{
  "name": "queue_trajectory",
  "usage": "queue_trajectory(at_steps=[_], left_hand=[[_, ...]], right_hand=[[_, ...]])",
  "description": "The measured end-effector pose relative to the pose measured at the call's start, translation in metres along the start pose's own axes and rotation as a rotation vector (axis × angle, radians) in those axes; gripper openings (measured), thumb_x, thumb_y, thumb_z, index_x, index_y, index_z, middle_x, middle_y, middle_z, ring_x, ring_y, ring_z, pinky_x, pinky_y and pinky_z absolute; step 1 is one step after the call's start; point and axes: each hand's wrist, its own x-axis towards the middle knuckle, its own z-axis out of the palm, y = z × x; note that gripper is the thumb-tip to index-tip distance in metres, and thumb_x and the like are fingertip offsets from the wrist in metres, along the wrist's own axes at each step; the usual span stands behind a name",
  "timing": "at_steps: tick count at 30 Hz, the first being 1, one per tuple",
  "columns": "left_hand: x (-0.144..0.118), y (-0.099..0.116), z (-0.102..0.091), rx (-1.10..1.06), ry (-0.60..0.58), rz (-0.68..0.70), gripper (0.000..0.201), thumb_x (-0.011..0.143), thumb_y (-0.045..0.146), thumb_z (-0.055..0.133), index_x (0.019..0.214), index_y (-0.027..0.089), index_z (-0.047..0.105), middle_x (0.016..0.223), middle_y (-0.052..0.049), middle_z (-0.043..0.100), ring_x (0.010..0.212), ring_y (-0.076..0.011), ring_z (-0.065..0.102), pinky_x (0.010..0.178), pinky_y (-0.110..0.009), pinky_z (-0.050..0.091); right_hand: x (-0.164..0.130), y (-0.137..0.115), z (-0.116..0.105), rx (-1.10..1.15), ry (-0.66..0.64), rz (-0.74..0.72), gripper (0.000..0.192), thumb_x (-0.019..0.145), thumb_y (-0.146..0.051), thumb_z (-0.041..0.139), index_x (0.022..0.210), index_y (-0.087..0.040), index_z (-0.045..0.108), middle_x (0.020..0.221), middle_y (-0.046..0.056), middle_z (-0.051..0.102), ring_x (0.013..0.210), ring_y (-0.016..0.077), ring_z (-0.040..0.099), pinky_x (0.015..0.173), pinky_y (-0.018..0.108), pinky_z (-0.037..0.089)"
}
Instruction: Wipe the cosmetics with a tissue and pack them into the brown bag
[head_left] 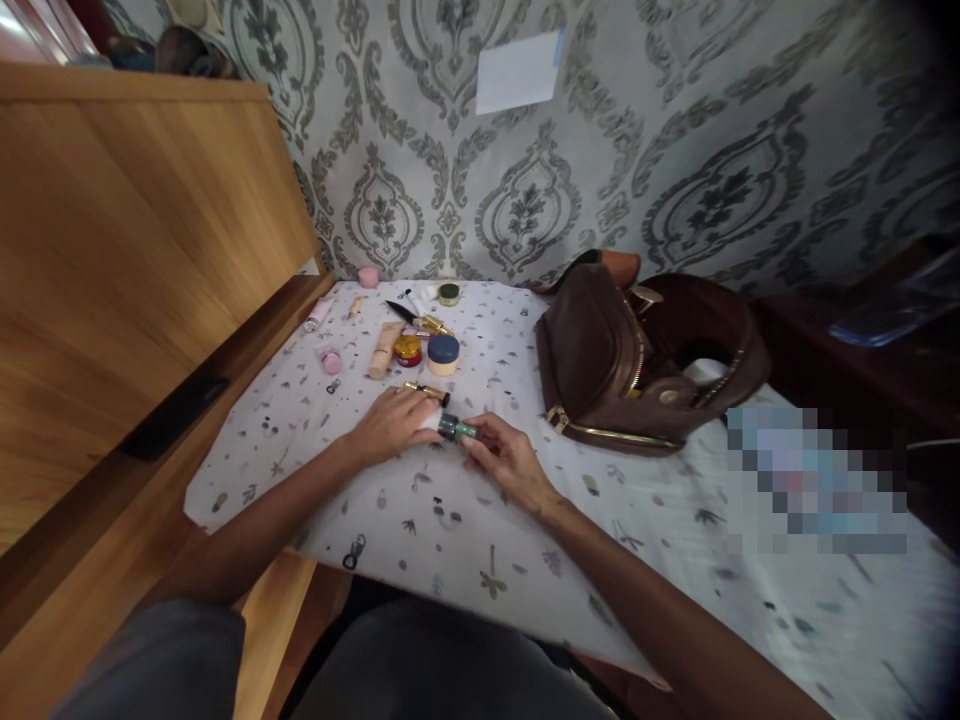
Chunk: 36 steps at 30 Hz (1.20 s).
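Observation:
Between my hands lies a small bottle (448, 428) on its side, white at the left end with a dark and green part at the right. My left hand (396, 425) is closed on its white end. The fingers of my right hand (511, 458) pinch the green end. Just beyond my left fingers is a gold and black cosmetic tube (427, 392). Farther back stand a blue-lidded jar (443, 355) and a red jar with a gold lid (409, 350), beside a beige squeeze tube (385, 350).
A brown handbag (600, 360) stands open at the right. Small cosmetics lie toward the wall, among them a pink tube (330, 358), a green-lidded jar (448, 294) and a pink jar (368, 277). A wooden cabinet (150, 250) borders the patterned cloth (480, 560) at left.

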Motion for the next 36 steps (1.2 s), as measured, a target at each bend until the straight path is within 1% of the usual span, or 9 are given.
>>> queue_trajectory(at_steps=[4,9,13,18,22,26,29,33,36], left_hand=[[-0.013,-0.023,-0.001,-0.036,-0.047,-0.078,0.050,0.090,0.059,0.051,0.115,0.016,0.054,0.108,-0.012,0.062,0.100,-0.0271,0.058,0.084,-0.038,0.047],[-0.013,-0.031,0.000,-0.137,-0.095,-0.171,0.048,0.085,0.058,0.062,0.112,0.019,0.053,0.108,-0.010,0.061,0.101,-0.0261,0.057,0.081,-0.036,0.049],[-0.007,-0.034,0.002,-0.221,-0.101,-0.207,0.041,0.086,0.056,0.061,0.104,0.020,0.054,0.103,-0.008,0.062,0.096,-0.0247,0.060,0.079,-0.035,0.049],[-0.008,-0.031,0.011,-0.267,0.001,-0.215,0.031,0.097,0.049,0.046,0.100,0.019,0.057,0.098,-0.007,0.065,0.094,-0.0224,0.062,0.082,-0.034,0.048],[-0.008,-0.030,0.011,-0.187,0.073,-0.313,0.034,0.102,0.038,0.034,0.093,0.019,0.060,0.087,-0.006,0.066,0.083,-0.0194,0.063,0.078,-0.031,0.047],[-0.001,-0.026,-0.002,0.035,0.083,-0.370,0.037,0.101,0.041,0.037,0.083,0.018,0.060,0.082,-0.008,0.066,0.080,-0.0211,0.062,0.070,-0.031,0.045],[0.009,-0.007,-0.009,0.104,0.113,-0.251,0.039,0.101,0.045,0.037,0.090,0.017,0.061,0.086,-0.010,0.066,0.088,-0.0241,0.062,0.073,-0.034,0.045],[0.022,0.028,-0.004,0.011,0.074,0.121,0.045,0.098,0.051,0.041,0.120,0.014,0.053,0.113,-0.014,0.064,0.108,-0.0271,0.057,0.092,-0.041,0.043],[0.026,0.037,0.004,0.065,0.018,0.147,0.043,0.098,0.049,0.043,0.120,0.013,0.052,0.111,-0.015,0.063,0.108,-0.0289,0.056,0.092,-0.044,0.041]], right_hand=[[0.001,0.001,-0.002,-0.038,0.007,-0.009,0.042,0.086,-0.057,0.059,0.104,-0.019,0.055,0.066,-0.001,0.061,0.055,0.0133,0.054,0.053,0.026,0.044],[0.004,0.006,-0.004,-0.105,0.097,-0.053,0.036,0.085,-0.049,0.060,0.106,-0.019,0.060,0.078,0.002,0.061,0.059,0.0135,0.055,0.058,0.029,0.047],[0.009,0.013,-0.004,0.001,0.113,-0.026,0.049,0.080,-0.044,0.066,0.122,-0.021,0.055,0.080,0.001,0.060,0.062,0.0139,0.055,0.058,0.028,0.048],[0.010,0.013,-0.003,0.026,0.124,-0.054,0.042,0.080,-0.048,0.065,0.112,-0.021,0.059,0.073,-0.001,0.054,0.059,0.0122,0.049,0.053,0.025,0.043],[0.006,0.006,-0.002,-0.011,0.110,-0.074,0.042,0.082,-0.052,0.062,0.109,-0.020,0.060,0.072,-0.002,0.054,0.058,0.0124,0.051,0.054,0.026,0.044],[0.004,0.000,-0.001,-0.075,0.099,-0.076,0.039,0.086,-0.053,0.057,0.103,-0.019,0.059,0.067,-0.003,0.053,0.057,0.0125,0.052,0.055,0.026,0.043],[0.004,-0.003,-0.002,-0.089,0.092,-0.051,0.037,0.087,-0.054,0.055,0.097,-0.019,0.058,0.064,-0.003,0.053,0.053,0.0122,0.051,0.052,0.025,0.041],[0.004,-0.001,-0.003,-0.071,0.097,-0.067,0.037,0.086,-0.055,0.056,0.092,-0.019,0.056,0.064,-0.003,0.053,0.053,0.0127,0.051,0.052,0.026,0.041],[0.003,0.001,-0.003,-0.044,0.083,-0.043,0.039,0.085,-0.057,0.057,0.090,-0.018,0.056,0.064,-0.003,0.053,0.051,0.0115,0.049,0.051,0.025,0.040]])
